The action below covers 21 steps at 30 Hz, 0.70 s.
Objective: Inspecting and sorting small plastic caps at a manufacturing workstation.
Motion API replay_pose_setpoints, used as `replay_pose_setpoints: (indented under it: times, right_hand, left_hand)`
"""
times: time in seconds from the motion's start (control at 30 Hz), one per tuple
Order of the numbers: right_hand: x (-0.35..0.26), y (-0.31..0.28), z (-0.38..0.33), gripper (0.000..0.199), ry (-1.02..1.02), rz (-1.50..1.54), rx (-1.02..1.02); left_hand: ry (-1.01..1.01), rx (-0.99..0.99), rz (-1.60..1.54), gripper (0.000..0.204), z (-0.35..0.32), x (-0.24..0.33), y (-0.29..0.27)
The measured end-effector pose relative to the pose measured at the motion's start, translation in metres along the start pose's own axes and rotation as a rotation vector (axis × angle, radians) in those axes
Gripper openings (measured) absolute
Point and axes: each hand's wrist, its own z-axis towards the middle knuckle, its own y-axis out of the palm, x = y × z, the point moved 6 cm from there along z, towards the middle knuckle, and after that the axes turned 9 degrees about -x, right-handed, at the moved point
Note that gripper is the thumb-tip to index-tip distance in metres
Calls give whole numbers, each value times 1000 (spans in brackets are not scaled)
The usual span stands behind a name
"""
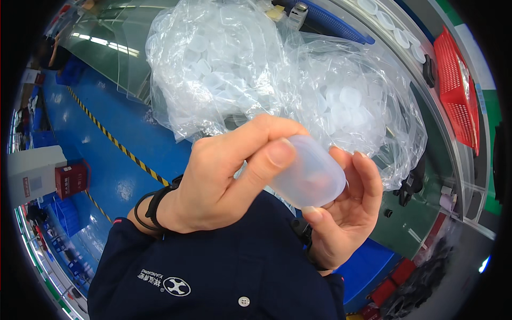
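A milky, see-through oval cup or cover, apparently soft plastic, is held up in front of my chest. My left hand pinches its upper left side, the thumb lying on the near face and the fingers curled behind. At its right end, my right hand has the thumb against the lower rim and bent fingers around the far side. Just beyond my hands lie two big clear plastic bags, a left bag and a right bag, both filled with many similar translucent pieces.
The bags rest on a green-topped table. Behind them are a blue basket and a small bottle. Several clear pieces line a ledge at far right, near a red basket. Striped tape crosses the blue floor.
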Motion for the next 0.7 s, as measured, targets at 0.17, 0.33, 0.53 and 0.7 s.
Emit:
replay_pose_setpoints:
  times: [0.17, 0.33, 0.53, 0.7]
  right_hand:
    - [-1, -2, -3, 65, 9, 64, 1]
    - [-6, -8, -6, 66, -16, 116, 7]
    - [-8, -14, -3, 65, 18, 100, 82]
    - [-7, -45, 4, 58, 98, -206, 291]
  left_hand:
    - [-119, 203, -96, 31, -7, -16, -19]
    - [-618, 432, 534, 14, -29, -70, -93]
    - [-472, 559, 1582, 30, -62, -71, -140]
    - [-105, 567, 1290, 29, -21, -59, -99]
